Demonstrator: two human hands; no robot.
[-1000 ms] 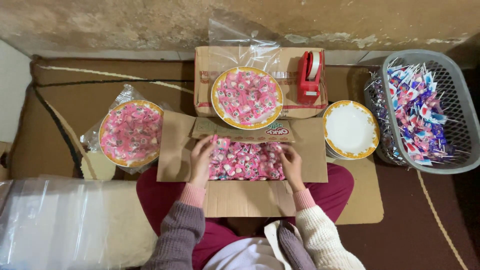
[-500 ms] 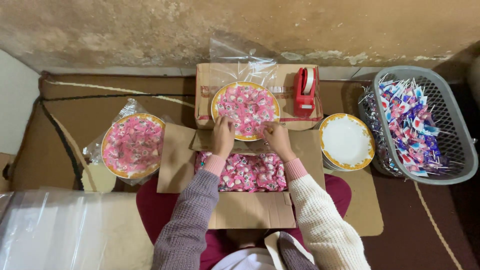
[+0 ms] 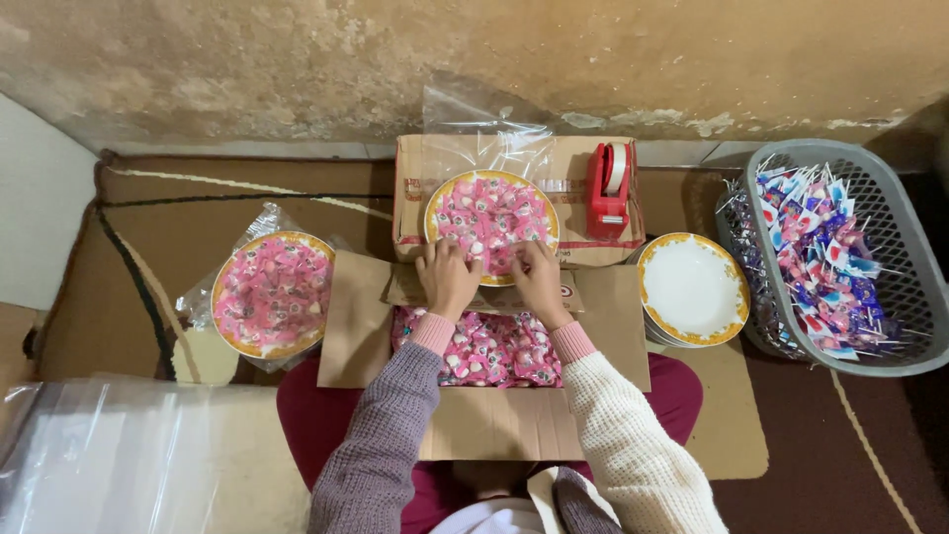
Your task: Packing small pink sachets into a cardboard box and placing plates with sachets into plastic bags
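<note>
Two hands rest on the near edge of a plate heaped with pink wrapped sweets.

The left hand (image 3: 447, 277) and right hand (image 3: 539, 282) lie side by side, fingers bent loosely down onto the sweets at the rim of the yellow-edged plate (image 3: 491, 222), spread rather than clenched; whether they pinch any sweet cannot be told. That plate sits on a closed cardboard box (image 3: 420, 163) against the wall, under a clear plastic bag (image 3: 484, 124), with a red tape dispenser (image 3: 608, 188) just beside it. Below the wrists, an open carton (image 3: 494, 425) on the lap holds more pink sweets (image 3: 484, 351). A second full plate (image 3: 272, 294) lies to the left on plastic, an empty white plate (image 3: 692, 289) to the right, touching a grey basket (image 3: 890, 198) of wrapped lollipops (image 3: 816, 262).
</note>
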